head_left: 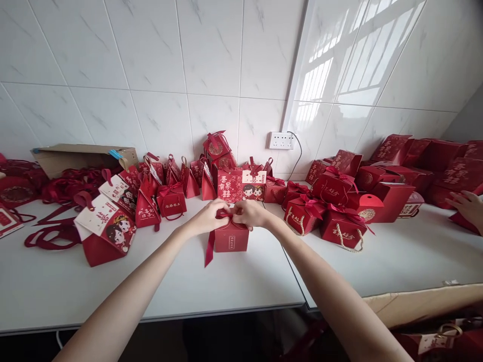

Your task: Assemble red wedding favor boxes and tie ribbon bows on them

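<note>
A small red gift box (231, 241) with a pale printed label stands upright on the white table, straight in front of me. Dark red ribbon (209, 250) runs over its top, and one tail hangs down the box's left side. Above the lid, my left hand (216, 215) pinches the ribbon with curled fingers. Close beside it, my right hand (249, 213) is also pinched on the ribbon. The fingertips of both hands nearly meet and partly hide the knot or loop between them.
Finished-looking red boxes (171, 201) line the wall behind. Bow-topped boxes (343, 226) with rope handles stand to the right. At left are a cardboard carton (86, 156) and loose ribbons (56, 236). Another person's hand (468, 206) shows at far right. A socket strip (281, 141) is on the wall.
</note>
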`<state>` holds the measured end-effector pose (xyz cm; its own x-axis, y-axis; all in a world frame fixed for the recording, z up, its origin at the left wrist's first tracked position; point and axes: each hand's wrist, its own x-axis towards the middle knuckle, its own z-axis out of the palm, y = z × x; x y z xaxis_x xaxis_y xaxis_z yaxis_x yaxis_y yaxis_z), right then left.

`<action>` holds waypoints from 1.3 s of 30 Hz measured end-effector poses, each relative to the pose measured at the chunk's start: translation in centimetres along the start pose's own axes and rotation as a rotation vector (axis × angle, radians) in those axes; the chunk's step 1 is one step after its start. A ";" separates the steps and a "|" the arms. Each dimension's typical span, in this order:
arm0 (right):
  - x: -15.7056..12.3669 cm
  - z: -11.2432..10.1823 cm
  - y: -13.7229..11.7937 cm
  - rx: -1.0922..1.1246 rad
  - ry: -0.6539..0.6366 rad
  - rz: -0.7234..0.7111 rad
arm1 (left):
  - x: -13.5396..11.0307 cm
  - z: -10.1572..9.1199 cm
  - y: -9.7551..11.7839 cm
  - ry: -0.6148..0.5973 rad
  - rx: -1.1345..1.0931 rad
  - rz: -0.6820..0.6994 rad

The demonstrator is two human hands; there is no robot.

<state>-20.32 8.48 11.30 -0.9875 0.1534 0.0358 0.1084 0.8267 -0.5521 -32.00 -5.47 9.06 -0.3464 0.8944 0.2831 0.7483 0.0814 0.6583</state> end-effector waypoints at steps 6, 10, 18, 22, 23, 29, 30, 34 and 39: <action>1.0 0.9 0.7 0.243 -0.057 0.024 | 0.3 0.7 -1.5 0.076 -0.157 0.022; 0.8 1.2 1.0 0.364 -0.044 0.027 | 0.2 1.2 -2.1 0.080 -0.310 0.009; -1.0 1.0 0.8 0.510 0.013 0.073 | -0.6 2.0 -1.4 0.136 -0.365 -0.117; -1.5 1.2 1.2 0.447 0.068 0.014 | -0.8 1.9 -0.7 0.193 -0.251 -0.108; -1.6 1.4 1.2 0.413 0.092 -0.011 | -0.8 1.9 -0.6 0.196 -0.224 -0.098; -1.9 1.9 1.0 0.257 0.175 -0.097 | -1.0 1.7 -0.6 0.220 -0.199 -0.042; -1.9 2.0 0.9 0.236 0.185 -0.114 | -1.1 1.8 -0.7 0.224 -0.197 -0.034; -1.9 2.0 1.0 0.211 0.211 -0.131 | -1.2 1.9 -0.8 0.231 -0.198 -0.005; -1.7 2.0 1.3 0.278 0.182 -0.118 | -1.2 2.0 -1.0 0.228 -0.211 0.005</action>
<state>-18.68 8.16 8.84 -0.9521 0.1801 0.2473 -0.0655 0.6696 -0.7399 -31.19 -5.78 6.72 -0.4790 0.7706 0.4204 0.6250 -0.0370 0.7798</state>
